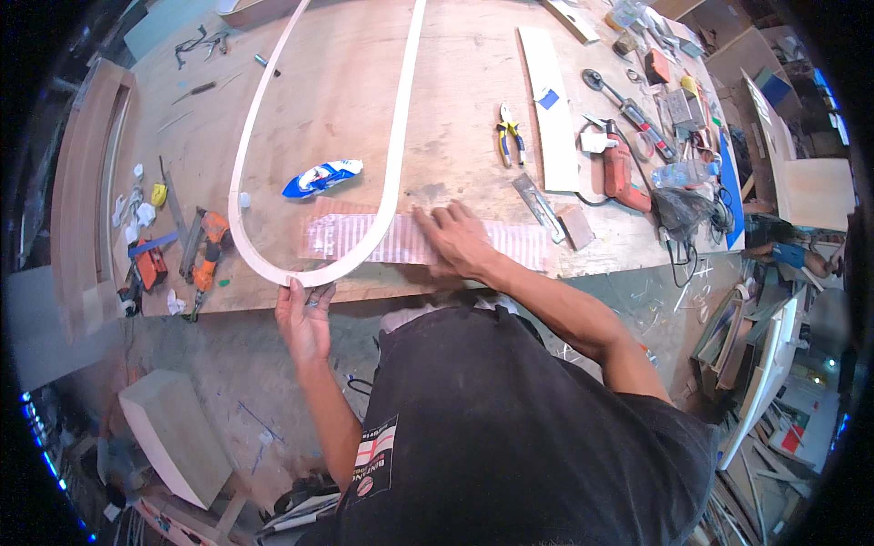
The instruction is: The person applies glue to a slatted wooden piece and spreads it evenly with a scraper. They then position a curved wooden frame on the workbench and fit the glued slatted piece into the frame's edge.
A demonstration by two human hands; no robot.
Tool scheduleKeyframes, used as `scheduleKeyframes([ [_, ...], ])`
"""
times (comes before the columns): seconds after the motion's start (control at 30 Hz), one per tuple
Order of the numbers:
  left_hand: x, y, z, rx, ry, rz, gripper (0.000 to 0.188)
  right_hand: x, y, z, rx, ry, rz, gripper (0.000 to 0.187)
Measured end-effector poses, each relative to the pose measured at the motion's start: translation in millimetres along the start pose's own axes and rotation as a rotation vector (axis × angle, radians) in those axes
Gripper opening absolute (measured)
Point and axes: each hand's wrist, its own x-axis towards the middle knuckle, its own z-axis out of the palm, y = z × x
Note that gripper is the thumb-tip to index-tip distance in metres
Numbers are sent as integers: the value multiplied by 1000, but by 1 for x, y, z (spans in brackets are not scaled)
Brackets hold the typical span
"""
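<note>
The left hand [305, 318] has its grip closed on the bottom of the curved wooden strip [320, 269], fingers wrapped over the bend where it hangs at the near edge of the counter [364, 100]. From that grip the strip rises in two long arms across the counter. Just right of the grip, the right hand [455, 238] lies flat, its grip open and fingers spread, pressing on a striped sheet [510, 244] that runs under the strip's right arm. Above the left grip, inside the loop, lies a blue and white tube [320, 176]. Left of it sits an orange drill [211, 247]. Beyond the right hand lie pliers [510, 133] and a white board [552, 105].
</note>
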Motion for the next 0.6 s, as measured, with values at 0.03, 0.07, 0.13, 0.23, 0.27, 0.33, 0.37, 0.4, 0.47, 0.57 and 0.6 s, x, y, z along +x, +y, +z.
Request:
scheduleKeyframes([
  [0.03, 0, 1, -1, -12, 0, 5, 27, -15, 8, -8, 7, 19, 16, 106],
  [0.07, 0, 1, -1, -20, -3, 8, 27, -31, 16, -12, 7, 25, 71, 106],
  [0.13, 1, 3, -2, -22, -27, -3, 29, -67, 32, -21, 8, 36, 183, 106],
  [0.23, 0, 3, -9, -11, -32, 9, 32, -118, 58, -38, -14, 68, 342, 107],
  [0.27, -1, 3, -7, 0, -14, 8, 33, -136, 71, -38, -63, 105, 371, 107],
  [0.33, -1, 1, -5, -3, -2, -5, 32, -169, 95, -41, -121, 147, 461, 108],
  [0.37, -1, 1, -5, -5, 7, -11, 31, -183, 109, -43, -133, 153, 517, 109],
  [0.4, 0, -1, -4, -11, 3, -25, 31, -198, 125, -43, -130, 165, 553, 111],
  [0.47, 0, -4, -4, -22, 14, -38, 30, -218, 156, -44, -157, 201, 547, 110],
  [0.57, -1, -7, 3, 0, 72, -55, 30, -244, 197, -40, -179, 174, 589, 110],
  [0.6, 0, -9, 2, 3, 61, -53, 29, -251, 210, -37, -181, 155, 606, 110],
])
